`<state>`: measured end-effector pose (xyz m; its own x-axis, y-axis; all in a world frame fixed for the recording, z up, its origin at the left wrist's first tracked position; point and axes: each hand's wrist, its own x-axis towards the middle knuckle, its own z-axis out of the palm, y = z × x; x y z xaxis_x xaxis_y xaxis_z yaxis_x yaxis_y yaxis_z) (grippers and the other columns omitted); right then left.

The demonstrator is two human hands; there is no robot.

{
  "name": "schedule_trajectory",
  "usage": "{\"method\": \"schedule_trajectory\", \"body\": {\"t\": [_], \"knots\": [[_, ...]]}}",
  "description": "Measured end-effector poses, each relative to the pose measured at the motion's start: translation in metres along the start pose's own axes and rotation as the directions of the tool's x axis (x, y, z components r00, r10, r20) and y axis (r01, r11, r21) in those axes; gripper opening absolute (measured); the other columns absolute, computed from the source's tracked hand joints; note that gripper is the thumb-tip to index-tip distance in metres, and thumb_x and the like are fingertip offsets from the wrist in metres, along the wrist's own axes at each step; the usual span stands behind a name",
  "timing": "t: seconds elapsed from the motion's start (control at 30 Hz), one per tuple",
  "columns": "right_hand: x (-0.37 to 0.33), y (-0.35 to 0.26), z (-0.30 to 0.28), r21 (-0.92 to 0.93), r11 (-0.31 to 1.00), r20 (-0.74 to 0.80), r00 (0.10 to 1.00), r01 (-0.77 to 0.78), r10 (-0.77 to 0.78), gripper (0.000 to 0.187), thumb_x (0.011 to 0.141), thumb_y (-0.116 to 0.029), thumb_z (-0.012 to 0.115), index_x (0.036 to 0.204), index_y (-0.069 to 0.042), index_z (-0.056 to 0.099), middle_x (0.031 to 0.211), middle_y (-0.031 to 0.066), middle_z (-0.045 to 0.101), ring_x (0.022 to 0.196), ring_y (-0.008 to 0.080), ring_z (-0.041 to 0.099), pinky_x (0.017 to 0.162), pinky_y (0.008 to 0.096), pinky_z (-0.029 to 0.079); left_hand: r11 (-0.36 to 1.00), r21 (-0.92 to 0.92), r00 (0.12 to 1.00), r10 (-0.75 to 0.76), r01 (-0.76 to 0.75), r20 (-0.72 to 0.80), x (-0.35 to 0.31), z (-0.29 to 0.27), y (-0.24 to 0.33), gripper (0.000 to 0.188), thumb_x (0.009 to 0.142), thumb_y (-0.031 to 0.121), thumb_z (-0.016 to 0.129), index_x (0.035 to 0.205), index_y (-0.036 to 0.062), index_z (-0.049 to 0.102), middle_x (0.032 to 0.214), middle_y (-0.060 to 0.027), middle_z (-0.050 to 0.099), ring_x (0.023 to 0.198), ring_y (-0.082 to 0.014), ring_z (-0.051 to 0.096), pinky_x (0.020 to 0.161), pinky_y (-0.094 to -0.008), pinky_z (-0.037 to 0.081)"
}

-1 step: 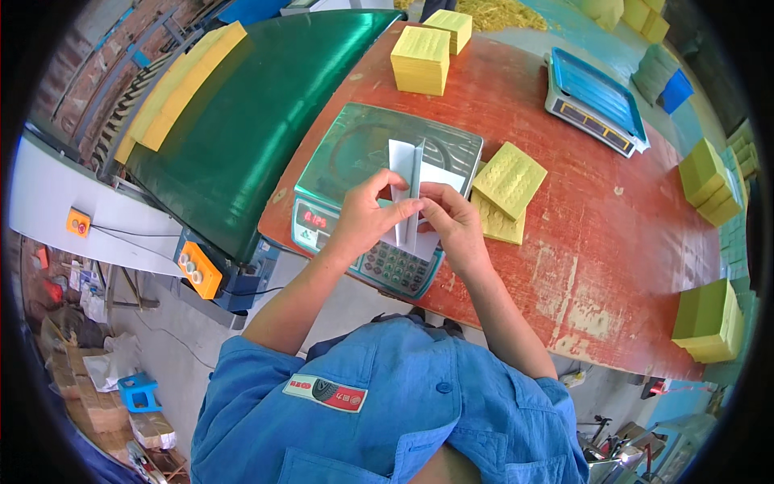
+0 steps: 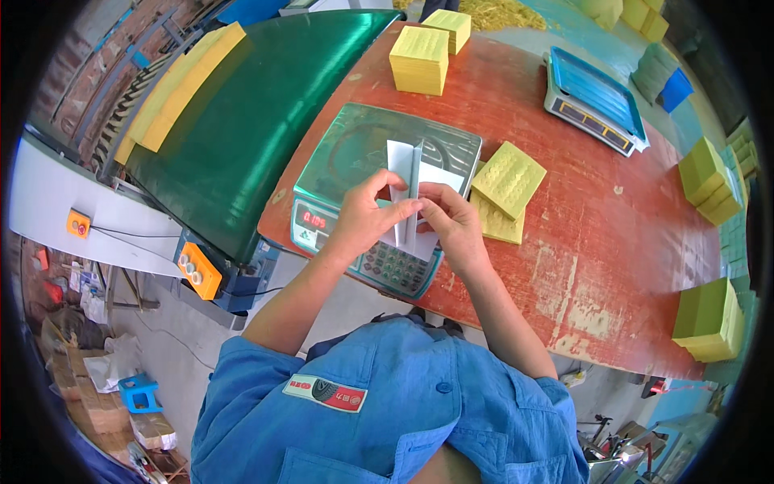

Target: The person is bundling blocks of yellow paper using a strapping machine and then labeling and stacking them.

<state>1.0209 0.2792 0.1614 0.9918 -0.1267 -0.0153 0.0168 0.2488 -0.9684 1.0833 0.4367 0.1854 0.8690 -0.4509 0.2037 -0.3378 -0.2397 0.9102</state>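
My left hand [image 2: 364,216] and right hand [image 2: 456,226] meet over a weighing scale [image 2: 343,149], both closed on a folded white paper [image 2: 400,164]. The paper stands upright with a grey-looking crease or edge along its right side. Thumbs and fingertips pinch it from either side near its middle. More white paper [image 2: 442,177] lies beneath, on the scale's plate; my hands partly hide it. The scale's keypad [image 2: 395,270] and lit red display [image 2: 313,218] face me. Just right of the scale lie two embossed yellow blocks of sheets [image 2: 509,179], overlapping.
The worn red table [image 2: 597,242] carries yellow stacks [image 2: 419,63] at the back and more [image 2: 708,319] along its right edge. A second scale with a blue tray [image 2: 597,89] stands at the far right. Left is a green conveyor belt [image 2: 266,97] with an orange button box [image 2: 199,270].
The red digits on the scale's display have changed. My hands and the folded paper are practically where they were.
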Motion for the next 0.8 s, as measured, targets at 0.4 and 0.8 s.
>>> {"method": "schedule_trajectory", "body": {"t": [0.4, 0.8], "knots": [[0.001, 0.001, -0.005, 0.013, 1.000, 0.046, 0.999, 0.012, -0.013, 0.025, 0.095, -0.011, 0.057, 0.118, 0.001, 0.059, 0.100, 0.0068, 0.063, 0.088, 0.0122, 0.061, 0.070, 0.0270, 0.054, 0.992, -0.122, 0.997, -0.024, 0.033, 0.069, -0.001, -0.003, -0.009, 0.025, 0.085, 0.016, 0.074, 0.100, 0.0027, 0.059, 0.092, -0.0002, 0.057, 0.087, -0.0081, 0.053, 0.079, -0.0235, 0.043], [-0.007, -0.010, 0.005, -0.580, 0.772, -0.072, 0.927, 0.261, -0.368, 0.030, 0.087, -0.017, 0.066, 0.110, 0.002, 0.060, 0.080, 0.0176, 0.065, 0.063, 0.0285, 0.063, 0.059, 0.0391, 0.051, 0.988, -0.121, 0.995, -0.092, 0.095, 0.030, -0.011, -0.001, -0.010, 0.022, 0.087, 0.018, 0.070, 0.098, 0.0012, 0.060, 0.086, -0.0018, 0.059, 0.078, -0.0087, 0.052, 0.069, -0.0246, 0.045]]}}
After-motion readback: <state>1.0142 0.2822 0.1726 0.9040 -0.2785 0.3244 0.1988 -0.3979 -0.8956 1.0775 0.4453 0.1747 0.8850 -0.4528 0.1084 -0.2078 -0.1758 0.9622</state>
